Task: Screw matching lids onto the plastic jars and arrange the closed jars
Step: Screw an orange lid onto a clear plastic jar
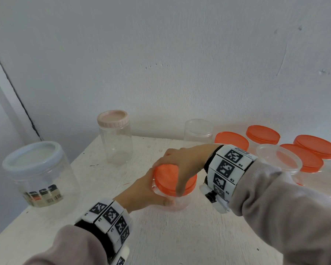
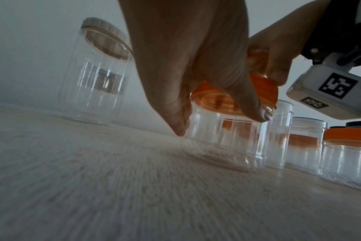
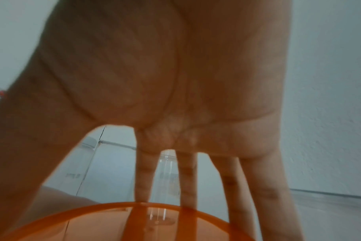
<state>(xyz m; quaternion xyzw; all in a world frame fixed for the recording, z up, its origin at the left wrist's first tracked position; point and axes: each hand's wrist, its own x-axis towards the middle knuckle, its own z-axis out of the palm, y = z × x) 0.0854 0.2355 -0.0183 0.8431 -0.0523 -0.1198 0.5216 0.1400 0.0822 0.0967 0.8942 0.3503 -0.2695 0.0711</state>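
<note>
A short clear plastic jar [image 1: 177,203] [image 2: 220,143] stands near the middle of the white table [image 1: 170,236], with an orange lid [image 1: 170,178] [image 2: 262,88] [image 3: 134,225] sitting on its mouth. My left hand [image 1: 141,192] [image 2: 196,73] grips the jar's body from the left, thumb in front. From above, my right hand [image 1: 182,161] [image 3: 165,97] grips the orange lid, its fingers curled over the rim.
A wide jar with a pale blue lid [image 1: 40,173] stands at the left edge. A tall jar with a pink lid [image 1: 116,136] is behind. An open tall jar [image 1: 198,132], an open short jar [image 1: 279,159] and several orange-lidded jars [image 1: 262,136] crowd the right, close to the wall.
</note>
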